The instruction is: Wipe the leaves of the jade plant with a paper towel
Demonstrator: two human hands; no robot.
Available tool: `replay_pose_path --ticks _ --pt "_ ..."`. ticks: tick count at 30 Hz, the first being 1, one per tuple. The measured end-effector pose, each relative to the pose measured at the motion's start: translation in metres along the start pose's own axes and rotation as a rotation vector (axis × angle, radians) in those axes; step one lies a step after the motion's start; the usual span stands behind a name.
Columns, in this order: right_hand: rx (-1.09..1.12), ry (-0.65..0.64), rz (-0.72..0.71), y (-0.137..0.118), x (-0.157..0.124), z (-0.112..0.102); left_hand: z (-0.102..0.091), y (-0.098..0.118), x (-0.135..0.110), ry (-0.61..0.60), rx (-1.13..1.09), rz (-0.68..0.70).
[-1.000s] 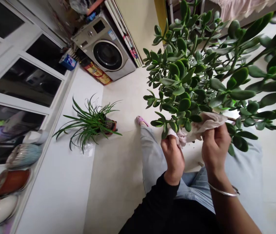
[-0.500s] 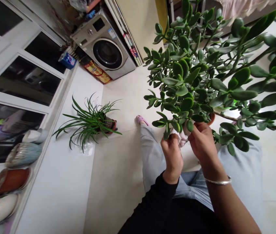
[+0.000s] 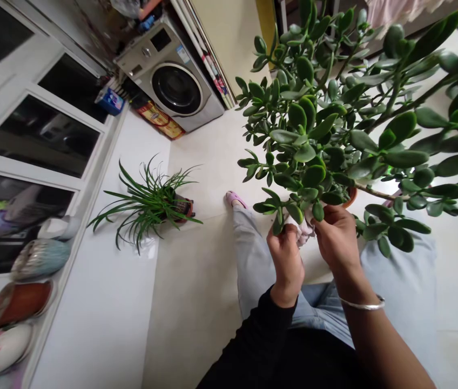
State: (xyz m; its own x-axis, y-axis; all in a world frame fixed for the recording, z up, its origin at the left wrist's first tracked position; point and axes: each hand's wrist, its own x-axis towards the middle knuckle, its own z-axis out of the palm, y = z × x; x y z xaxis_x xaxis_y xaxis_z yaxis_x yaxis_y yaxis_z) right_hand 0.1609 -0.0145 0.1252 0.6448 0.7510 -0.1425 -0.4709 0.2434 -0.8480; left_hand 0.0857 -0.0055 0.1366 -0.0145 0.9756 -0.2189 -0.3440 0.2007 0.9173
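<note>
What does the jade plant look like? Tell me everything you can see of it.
The jade plant is a large, bushy succulent with thick, glossy, oval green leaves growing in pairs along branching stems. A brownish, woody-looking stem runs down toward a terracotta pot, mostly hidden by foliage. The leaves look firm and healthy. A pale cloth, bunched between the left hand and right hand, sits against its lowest leaves.

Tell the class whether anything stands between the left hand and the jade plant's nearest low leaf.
Nothing visible: the left hand reaches the nearest leaf directly; a crumpled cloth sits beside it, toward the right hand.
</note>
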Motion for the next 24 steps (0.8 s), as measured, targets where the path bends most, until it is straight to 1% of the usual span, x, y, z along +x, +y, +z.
replay_pose_path --ticks 2,6,9,12,14,16,18,19,20,21,23,24 --pt "-0.025 -0.014 0.009 0.0 -0.002 -0.002 0.0 0.001 0.0 0.01 -0.004 0.001" --pt "-0.106 0.045 0.029 -0.002 -0.005 -0.002 0.002 0.003 0.0 0.006 -0.002 -0.003" --pt "-0.207 0.049 0.028 -0.004 -0.008 -0.004 0.002 0.003 0.0 0.008 0.0 -0.005" --pt "-0.329 0.043 0.015 -0.004 -0.015 -0.011 0.0 0.002 0.0 0.028 0.002 -0.024" --pt "-0.389 0.081 -0.031 -0.005 -0.025 -0.018 -0.002 0.0 0.0 0.055 0.003 -0.046" --pt "-0.434 0.176 -0.14 -0.007 -0.04 -0.023 -0.003 -0.001 0.0 0.087 0.007 -0.064" --pt "-0.479 0.298 -0.307 -0.013 -0.055 -0.025 -0.003 -0.002 0.0 0.096 0.009 -0.076" --pt "-0.522 0.33 -0.402 -0.016 -0.061 -0.024 -0.001 -0.002 0.0 0.095 0.007 -0.084" --pt "-0.577 0.318 -0.497 -0.02 -0.065 -0.022 0.0 -0.001 -0.001 0.097 0.0 -0.095" --pt "-0.644 0.275 -0.591 -0.023 -0.068 -0.019 0.002 0.002 -0.002 0.099 -0.013 -0.109" --pt "-0.804 0.13 -0.744 -0.027 -0.067 -0.012 0.007 0.008 -0.003 0.089 -0.031 -0.127" --pt "-0.883 0.065 -0.788 -0.028 -0.065 -0.008 0.009 0.011 -0.004 0.082 -0.028 -0.125"
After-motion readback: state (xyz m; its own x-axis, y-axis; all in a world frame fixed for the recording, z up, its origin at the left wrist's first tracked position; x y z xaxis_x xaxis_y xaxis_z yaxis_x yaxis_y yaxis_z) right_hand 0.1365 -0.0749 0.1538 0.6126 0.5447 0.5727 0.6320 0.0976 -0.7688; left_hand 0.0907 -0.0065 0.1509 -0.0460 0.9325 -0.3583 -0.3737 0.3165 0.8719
